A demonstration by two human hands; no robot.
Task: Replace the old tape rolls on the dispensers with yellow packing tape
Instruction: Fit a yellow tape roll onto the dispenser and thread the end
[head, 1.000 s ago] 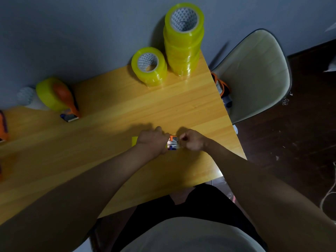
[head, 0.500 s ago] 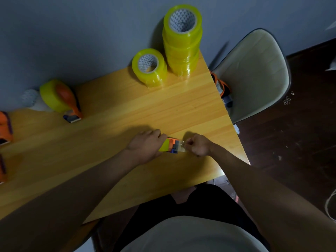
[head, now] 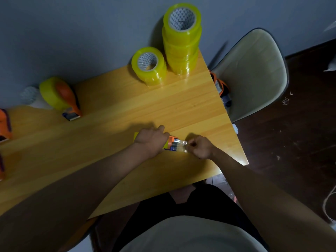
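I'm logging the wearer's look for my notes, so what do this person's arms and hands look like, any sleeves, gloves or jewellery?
Both forearms are bare up to the frame edge: no sleeves in view. The left hand and right hand wear no gloves, and no rings, watch or bands show on the visible sides. Lower down, a pale grey top and dark shorts are visible. The light is dim, so fine marks can't be ruled out.

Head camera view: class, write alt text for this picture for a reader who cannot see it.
A person's left hand holds a tape dispenser on a wooden table while the right hand pinches the shiny tape end. Spare yellow tape rolls stand stacked by the wall; another loaded dispenser lies at left.
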